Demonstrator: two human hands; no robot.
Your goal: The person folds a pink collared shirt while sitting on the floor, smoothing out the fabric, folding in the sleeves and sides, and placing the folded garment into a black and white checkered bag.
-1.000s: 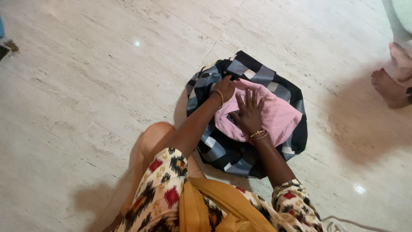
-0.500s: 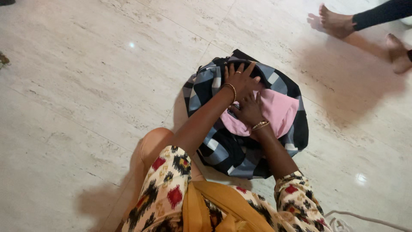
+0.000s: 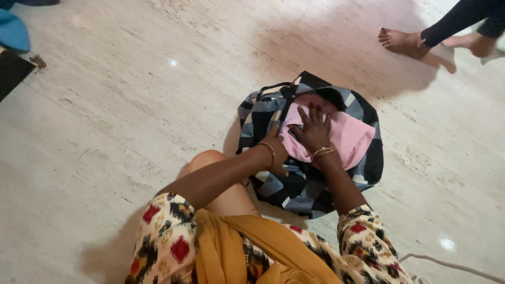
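— Pink cloth (image 3: pixel 350 138) is lying in the mouth of the checked bag (image 3: pixel 315 181), a little right of the frame's centre, on the pale stone floor (image 3: pixel 105 131).

— What are the hands doing?

— The right hand (image 3: pixel 314 130) is pressing flat on the cloth, fingers spread, gripping nothing. The left hand (image 3: pixel 277 150) is curling over the cloth's left edge where it meets the bag's rim; whether it is pinching cloth or bag, I cannot tell.

— And the bag itself?

— It is soft, rounded, patterned in black, grey and white blocks, with a dark strap (image 3: pixel 273 87) showing at its upper left side. No label is showing.

— Anything else around?

— Someone else's bare foot (image 3: pixel 402 41) is standing on the floor at the upper right, well apart from the bag. A blue item (image 3: pixel 13 32) is sitting in the upper left corner beside a dark mat (image 3: pixel 11 76). A pale cord (image 3: pixel 452 264) is trailing along the lower right.
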